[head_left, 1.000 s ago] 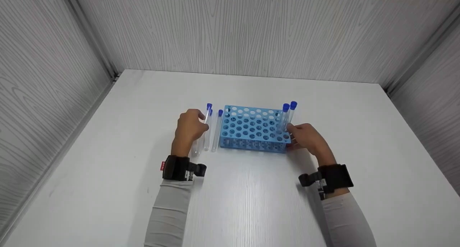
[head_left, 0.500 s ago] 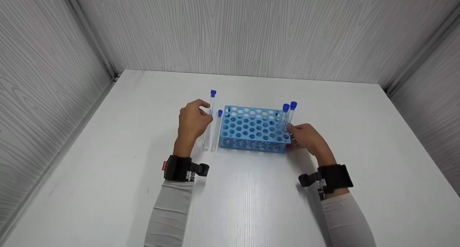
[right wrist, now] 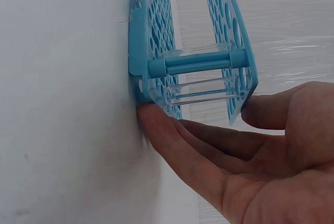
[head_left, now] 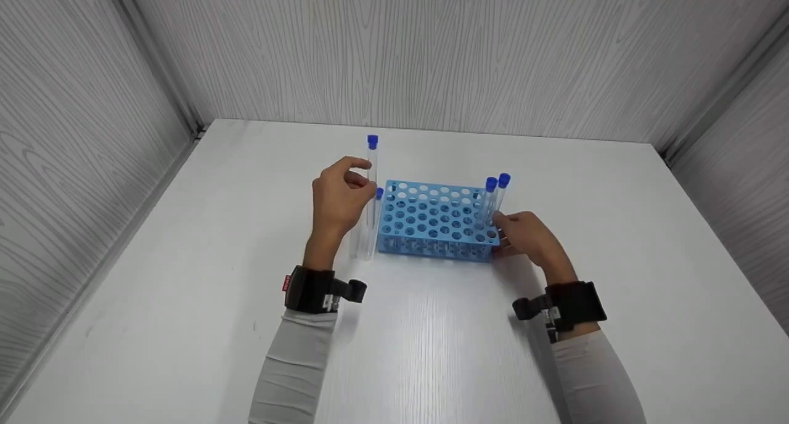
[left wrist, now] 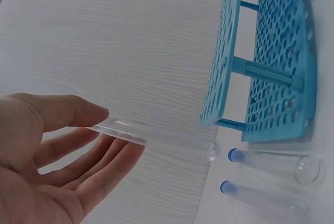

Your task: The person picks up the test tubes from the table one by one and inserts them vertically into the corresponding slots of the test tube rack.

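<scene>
In the head view my left hand (head_left: 338, 202) pinches a clear test tube (head_left: 372, 156) with a blue cap, raised upright just left of the blue test tube rack (head_left: 439, 244). The left wrist view shows its rounded bottom end free in the air, pointing toward the table. Two more capped test tubes, a nearer tube (left wrist: 279, 164) and a farther one (left wrist: 261, 199), lie beside the rack. My right hand (head_left: 525, 236) grips the rack's right end, thumb at the top plate and fingers at the base. Two capped tubes (head_left: 500, 196) stand in holes at that end.
The rack stands on a white table (head_left: 425, 338). Pale wood-grain panels (head_left: 394, 54) enclose the back and both sides. Each wrist wears a black camera strap (head_left: 576, 305).
My left hand has lifted the test tube off the table, moving it up and slightly right toward the rack. My right hand and the rack have stayed in place.
</scene>
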Demonstrator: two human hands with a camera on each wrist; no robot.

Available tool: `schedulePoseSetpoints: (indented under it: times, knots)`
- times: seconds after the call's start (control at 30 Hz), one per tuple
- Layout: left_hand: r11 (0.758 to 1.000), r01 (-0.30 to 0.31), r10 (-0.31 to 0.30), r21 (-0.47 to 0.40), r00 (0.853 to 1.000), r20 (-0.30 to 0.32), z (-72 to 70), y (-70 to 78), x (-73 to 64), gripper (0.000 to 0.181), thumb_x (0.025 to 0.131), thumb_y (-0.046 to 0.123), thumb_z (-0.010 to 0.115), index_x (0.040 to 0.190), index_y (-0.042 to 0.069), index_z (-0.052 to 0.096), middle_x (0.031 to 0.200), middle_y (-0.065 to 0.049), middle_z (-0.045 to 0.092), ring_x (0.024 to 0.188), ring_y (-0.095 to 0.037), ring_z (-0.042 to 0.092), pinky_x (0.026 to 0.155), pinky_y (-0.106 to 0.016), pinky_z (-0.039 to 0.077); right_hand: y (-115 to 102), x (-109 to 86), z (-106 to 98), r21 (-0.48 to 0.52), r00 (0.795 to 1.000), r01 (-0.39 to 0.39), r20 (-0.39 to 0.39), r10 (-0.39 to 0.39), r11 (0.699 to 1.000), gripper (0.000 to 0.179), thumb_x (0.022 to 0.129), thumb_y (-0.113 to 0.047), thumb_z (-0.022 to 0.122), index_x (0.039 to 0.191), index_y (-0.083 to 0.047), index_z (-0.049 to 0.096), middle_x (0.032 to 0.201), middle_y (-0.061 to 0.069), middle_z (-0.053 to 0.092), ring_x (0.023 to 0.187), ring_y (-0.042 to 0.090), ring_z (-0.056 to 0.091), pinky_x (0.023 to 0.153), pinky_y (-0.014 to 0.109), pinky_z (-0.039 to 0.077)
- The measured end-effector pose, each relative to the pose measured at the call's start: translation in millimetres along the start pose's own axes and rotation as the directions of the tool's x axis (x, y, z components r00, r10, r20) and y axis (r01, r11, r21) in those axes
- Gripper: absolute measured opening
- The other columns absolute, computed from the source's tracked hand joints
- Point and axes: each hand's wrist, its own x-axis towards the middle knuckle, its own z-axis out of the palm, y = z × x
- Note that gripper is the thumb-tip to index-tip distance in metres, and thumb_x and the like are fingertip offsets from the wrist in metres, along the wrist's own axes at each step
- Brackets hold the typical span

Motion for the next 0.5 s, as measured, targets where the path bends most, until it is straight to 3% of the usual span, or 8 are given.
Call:
schedulePoseSetpoints:
  times: [0.23,0.5]
  knots:
    - [0.995,-0.06,0.055,-0.077,0.996,-0.068,10.0,5.3,-1.9,0.031,0.09,0.011,0.072,0.12,0.009,0.071,0.094,-0.009,0.074,0.085,-0.02,0.072,0.08,-0.036,0.061,0,-1.2,-1,0.0,1.0,0.01,0.006,-0.01,1.0,0.058,0.109,-0.035,0.038,0.14,0.013,0.05,0.121,0.023,0.063,0.108,0.032,0.069,0.09,0.039,0.06]
    - [0.994,-0.055,0.048,-0.099,0.997,-0.064,16.1,9.4,-4.0,0.03,0.091,0.013,0.071,0.121,0.01,0.07,0.097,-0.008,0.074,0.088,-0.019,0.072,0.082,-0.035,0.061,0,0.1,-1,0.007,1.0,0.003,0.004,-0.004,1.0,0.058,0.109,-0.035,0.038,0.14,0.013,0.049,0.121,0.023,0.062,0.109,0.033,0.068,0.09,0.038,0.06]
